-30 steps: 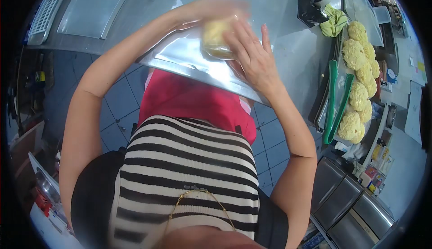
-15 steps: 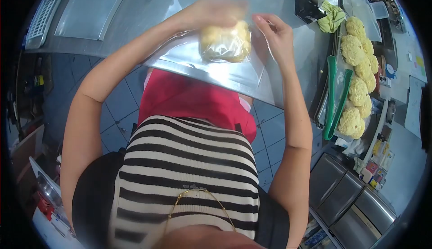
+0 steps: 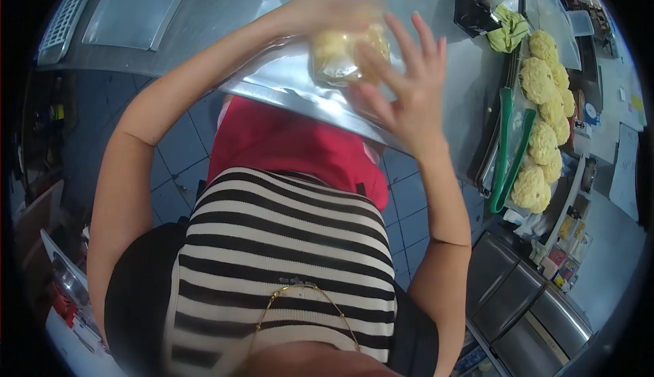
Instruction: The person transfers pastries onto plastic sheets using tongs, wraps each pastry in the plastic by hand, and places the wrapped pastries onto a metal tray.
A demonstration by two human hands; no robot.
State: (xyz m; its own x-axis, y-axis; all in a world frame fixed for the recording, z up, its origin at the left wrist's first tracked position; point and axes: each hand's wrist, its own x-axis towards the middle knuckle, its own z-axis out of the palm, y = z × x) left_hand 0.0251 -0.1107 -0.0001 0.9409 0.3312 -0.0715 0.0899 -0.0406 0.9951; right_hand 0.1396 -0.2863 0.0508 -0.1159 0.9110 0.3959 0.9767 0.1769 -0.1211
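As it looks soft in slick plastic (image 3: pixel 337 73), the yellow food (image 3: pixel 330 46) on the counter (image 3: pixel 225 16) suits cupping by its sides; the right hand (image 3: pixel 417 97) splays at its edge, the left hand (image 3: pixel 335 11) too blurred to tell.

Illumination is moderate and cool; the source lies outside the frame. Hard glare whitens the front edge of the worktop (image 3: pixel 463 94) at upper centre, with smaller highlights on the plastic wrap (image 3: pixel 338 73). Motion blur smears the left hand (image 3: pixel 334 10) heavily and softens the right hand (image 3: pixel 417 97). The floor tiles (image 3: pixel 170 162) darken toward the left. Wide-lens distortion bends the margins; corners fall to black.
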